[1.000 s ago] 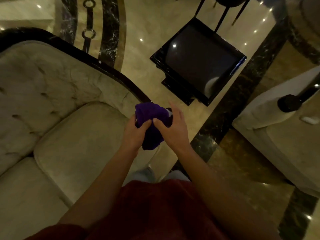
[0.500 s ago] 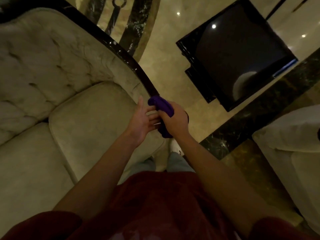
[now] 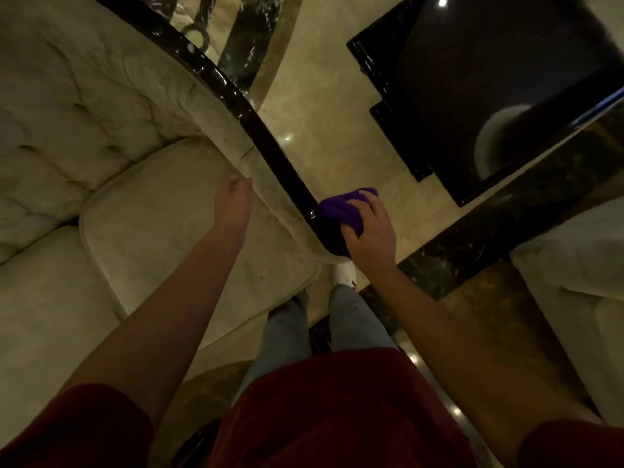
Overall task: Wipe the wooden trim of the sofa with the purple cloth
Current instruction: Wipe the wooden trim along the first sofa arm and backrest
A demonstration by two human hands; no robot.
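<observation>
A dark glossy wooden trim (image 3: 256, 123) runs along the outer edge of the cream tufted sofa (image 3: 101, 123) and curves down at the armrest end. My right hand (image 3: 371, 231) grips the bunched purple cloth (image 3: 344, 207) and presses it against the lower end of the trim. My left hand (image 3: 234, 201) hovers over the seat cushion beside the armrest, fingers loosely curled, holding nothing.
A black glossy side table (image 3: 489, 79) stands on the marble floor to the right of the sofa. Another cream sofa (image 3: 574, 285) sits at the right edge. My legs and a white shoe (image 3: 344, 271) are below the armrest.
My left hand let go of the cloth and moved left over the cushion. My right hand carried the cloth onto the end of the trim. The view tilted closer to the sofa.
</observation>
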